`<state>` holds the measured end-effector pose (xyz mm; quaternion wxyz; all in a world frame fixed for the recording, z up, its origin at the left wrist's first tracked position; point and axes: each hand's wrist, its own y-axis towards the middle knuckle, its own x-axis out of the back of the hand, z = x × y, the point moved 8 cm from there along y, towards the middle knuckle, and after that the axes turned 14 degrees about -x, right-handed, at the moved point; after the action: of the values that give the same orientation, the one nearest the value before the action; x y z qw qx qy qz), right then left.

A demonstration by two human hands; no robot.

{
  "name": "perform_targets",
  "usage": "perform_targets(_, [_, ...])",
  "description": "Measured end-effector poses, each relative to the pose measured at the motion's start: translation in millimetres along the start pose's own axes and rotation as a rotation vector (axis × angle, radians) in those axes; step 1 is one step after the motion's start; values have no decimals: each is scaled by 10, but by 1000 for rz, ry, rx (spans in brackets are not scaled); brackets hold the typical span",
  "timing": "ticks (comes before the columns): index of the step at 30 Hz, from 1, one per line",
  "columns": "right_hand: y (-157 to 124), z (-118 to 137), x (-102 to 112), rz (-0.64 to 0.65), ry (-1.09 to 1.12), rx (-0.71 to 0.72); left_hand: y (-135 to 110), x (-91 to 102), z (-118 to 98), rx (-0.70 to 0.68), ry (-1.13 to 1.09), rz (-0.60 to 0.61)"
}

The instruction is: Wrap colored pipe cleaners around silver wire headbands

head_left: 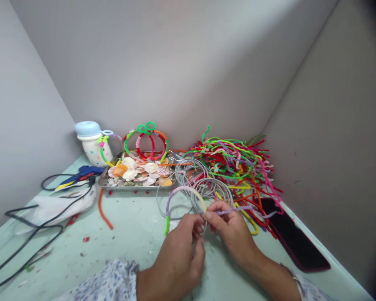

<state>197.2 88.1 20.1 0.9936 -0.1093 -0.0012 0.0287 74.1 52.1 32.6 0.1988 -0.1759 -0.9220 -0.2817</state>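
A wire ring (188,189), partly wrapped in green, purple, pink and pale yellow pipe cleaner, stands between my two hands. My left hand (181,251) is closed at the ring's lower right, its fingertips curled round the bare wire. The thumb and fingers of my right hand (233,232) pinch together where the pale yellow wrap ends. From that hand a light purple pipe cleaner (247,208) trails off to the right. Coils of grey wire (217,186) lie just behind the hands.
A metal tray (138,188) holds seashells (130,174), with finished-looking wrapped rings (167,144) above it. Pipe cleaners (232,156) are heaped at the back right by a dark phone (297,238). At left are a bottle (95,146), blue-handled tool (86,172) and black cable (58,215).
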Motion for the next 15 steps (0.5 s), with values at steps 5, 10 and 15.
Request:
perform_targets(5, [-47, -67, 11, -42, 13, 4, 34, -9, 100, 150, -195, -64])
perform_targets(10, [-100, -79, 62, -43, 40, 106, 59, 143, 11, 95, -150, -150])
perform_targets(15, [-186, 16, 83, -83, -28, 249, 82, 311, -56, 77, -216, -235])
